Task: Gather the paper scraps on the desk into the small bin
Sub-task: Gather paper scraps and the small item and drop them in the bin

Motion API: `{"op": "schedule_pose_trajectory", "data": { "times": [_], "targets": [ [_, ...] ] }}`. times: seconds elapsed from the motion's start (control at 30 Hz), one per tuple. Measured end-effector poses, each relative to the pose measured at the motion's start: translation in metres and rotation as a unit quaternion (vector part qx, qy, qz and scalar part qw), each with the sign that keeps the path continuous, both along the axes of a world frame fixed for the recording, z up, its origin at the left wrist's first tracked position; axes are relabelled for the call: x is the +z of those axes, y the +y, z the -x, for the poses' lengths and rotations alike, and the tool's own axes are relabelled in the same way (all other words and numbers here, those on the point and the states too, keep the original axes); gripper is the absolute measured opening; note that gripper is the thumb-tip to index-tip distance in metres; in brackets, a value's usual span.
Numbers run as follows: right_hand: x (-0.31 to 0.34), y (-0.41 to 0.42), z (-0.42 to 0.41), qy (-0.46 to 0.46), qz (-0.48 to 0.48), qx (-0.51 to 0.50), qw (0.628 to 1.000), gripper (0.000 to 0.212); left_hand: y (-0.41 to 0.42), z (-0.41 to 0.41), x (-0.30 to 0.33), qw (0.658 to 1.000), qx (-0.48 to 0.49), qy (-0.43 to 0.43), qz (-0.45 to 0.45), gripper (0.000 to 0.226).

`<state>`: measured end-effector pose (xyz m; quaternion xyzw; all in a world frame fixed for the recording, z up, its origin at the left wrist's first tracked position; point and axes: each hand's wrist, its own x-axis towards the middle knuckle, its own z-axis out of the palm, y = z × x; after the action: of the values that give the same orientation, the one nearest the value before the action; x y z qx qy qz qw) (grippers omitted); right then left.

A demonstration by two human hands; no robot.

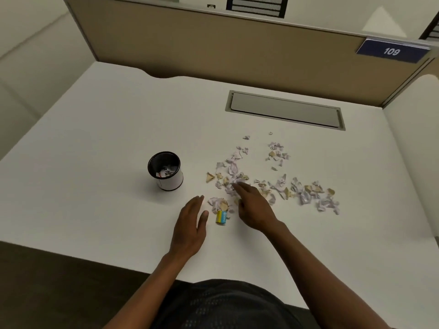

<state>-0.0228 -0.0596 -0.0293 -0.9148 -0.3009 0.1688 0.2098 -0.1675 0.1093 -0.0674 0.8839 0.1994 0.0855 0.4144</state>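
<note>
1. Both hands lie flat and hold nothing: the left hand (190, 224) rests on the desk (95, 138), the right hand (251, 207) reaches into the paper scraps (273, 184).
2. The scraps trail towards three o'clock, nearer the right hand.
3. The small bin (165, 170) stands at eleven o'clock of the left hand, well apart.

Crumpled paper scraps (273, 184) on smooth matt desk (107, 138); bin (169, 179) perhaps glossy plastic.
</note>
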Motion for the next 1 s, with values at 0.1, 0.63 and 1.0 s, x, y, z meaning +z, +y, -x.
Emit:
{"op": "schedule_pose_trajectory", "data": {
  "times": [0.1,0.63,1.0],
  "targets": [
    [-0.004,0.010,-0.001,-0.023,0.054,0.060,0.996,0.060,0.001,0.007,-0.004,0.999,0.024,0.000,0.045,0.050],
    [-0.007,0.035,-0.003,-0.048,0.047,0.106,0.992,0.060,-0.004,0.008,-0.005,0.996,0.052,-0.008,0.070,0.051],
    [-0.003,-0.021,0.002,-0.044,-0.032,-0.100,0.994,0.059,-0.005,-0.003,-0.008,1.000,0.003,0.007,0.029,0.053]
  ]
}}
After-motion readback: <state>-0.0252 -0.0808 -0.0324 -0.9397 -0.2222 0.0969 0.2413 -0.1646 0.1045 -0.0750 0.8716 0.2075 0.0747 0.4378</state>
